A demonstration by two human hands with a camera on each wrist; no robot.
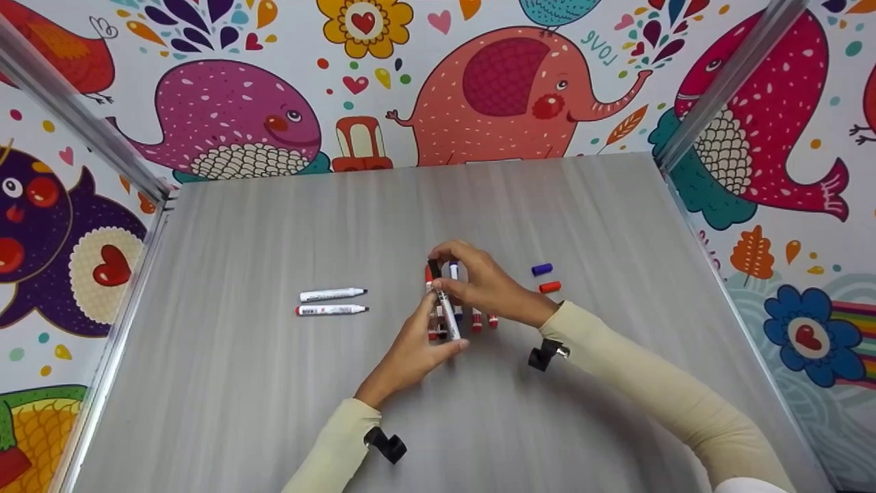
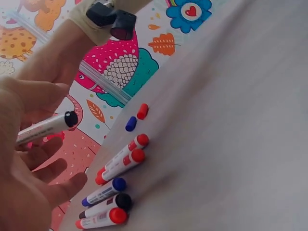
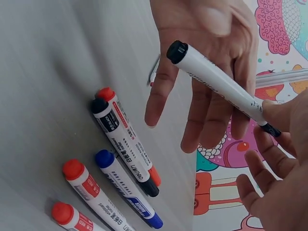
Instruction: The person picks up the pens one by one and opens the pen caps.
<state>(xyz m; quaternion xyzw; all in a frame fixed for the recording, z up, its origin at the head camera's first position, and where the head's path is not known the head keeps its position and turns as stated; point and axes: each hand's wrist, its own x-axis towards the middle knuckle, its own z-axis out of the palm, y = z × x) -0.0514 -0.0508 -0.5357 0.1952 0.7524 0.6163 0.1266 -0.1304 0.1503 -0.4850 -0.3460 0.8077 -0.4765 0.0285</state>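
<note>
Honestly, only my head cam catches the two markers (image 1: 332, 302) off at 9 o'clock on the worktop (image 1: 274, 424). Both hands, left (image 1: 416, 349) and right (image 1: 487, 282), pinch the black marker (image 1: 445, 305) above the row (image 3: 115, 159), its long axis running 12 to 6, capped end at 12.

black marker (image 1: 445, 305) | white barrel, black end | tilted above table | held between both hands, over marker row

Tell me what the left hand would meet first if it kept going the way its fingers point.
Probably the right hand: the left hand points up and right along the black marker both hold. Depth is unclear.
</note>
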